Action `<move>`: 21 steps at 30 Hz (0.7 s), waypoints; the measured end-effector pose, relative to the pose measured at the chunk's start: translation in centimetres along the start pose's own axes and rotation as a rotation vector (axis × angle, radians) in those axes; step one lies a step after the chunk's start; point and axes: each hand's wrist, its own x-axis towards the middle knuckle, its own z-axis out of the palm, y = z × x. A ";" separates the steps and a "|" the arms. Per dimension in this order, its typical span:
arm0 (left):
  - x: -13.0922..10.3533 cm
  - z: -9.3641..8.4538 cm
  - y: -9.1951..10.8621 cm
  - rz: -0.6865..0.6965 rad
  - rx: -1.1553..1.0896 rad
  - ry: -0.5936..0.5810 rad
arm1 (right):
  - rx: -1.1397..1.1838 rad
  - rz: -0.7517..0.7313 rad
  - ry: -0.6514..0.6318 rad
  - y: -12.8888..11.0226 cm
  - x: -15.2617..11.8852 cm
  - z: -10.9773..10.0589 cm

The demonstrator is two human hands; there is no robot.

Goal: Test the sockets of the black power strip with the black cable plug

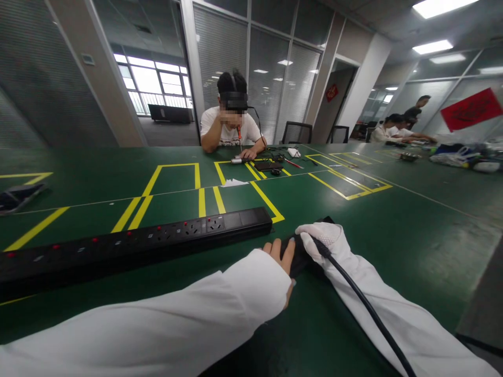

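My left hand, ungloved below a white sleeve, rests its fingers over a dark block-like object on the green table, its thumb side lower down. That object is mostly covered by my hands, so its kind is unclear. In a white glove, my right hand is closed round the end of a thick black cable, against the same dark object. The cable runs down over my right forearm. A long black power strip with red switches lies to the left, its near end just beyond my left hand.
Yellow tape marks boxes on the green table. Across it sits a person with a head-mounted device, beside cables and small tools. A white scrap lies midway. Bags and other people are at far right.
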 end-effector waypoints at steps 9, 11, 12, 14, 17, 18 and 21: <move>-0.1 -0.2 -0.1 0.019 -0.012 0.006 | 0.251 0.147 0.160 -0.2 -0.8 1.2; -0.2 -0.1 -0.1 0.020 -0.017 0.018 | 0.273 0.179 0.169 -0.5 -0.9 1.2; -0.2 -0.1 -0.1 0.019 -0.022 0.023 | 0.274 0.183 0.167 -0.5 -0.9 1.2; -0.2 0.0 -0.1 0.018 -0.034 0.031 | 0.241 0.153 0.160 -0.5 -0.8 1.0; -0.3 0.0 -0.1 0.015 -0.037 0.049 | 0.068 0.021 0.119 -0.2 -0.4 0.7; -0.3 0.1 0.0 0.012 -0.035 0.058 | 0.017 -0.021 0.102 -0.1 -0.3 0.6; -0.4 0.3 0.0 0.004 -0.023 0.090 | 0.073 -0.016 0.079 -0.1 0.0 0.7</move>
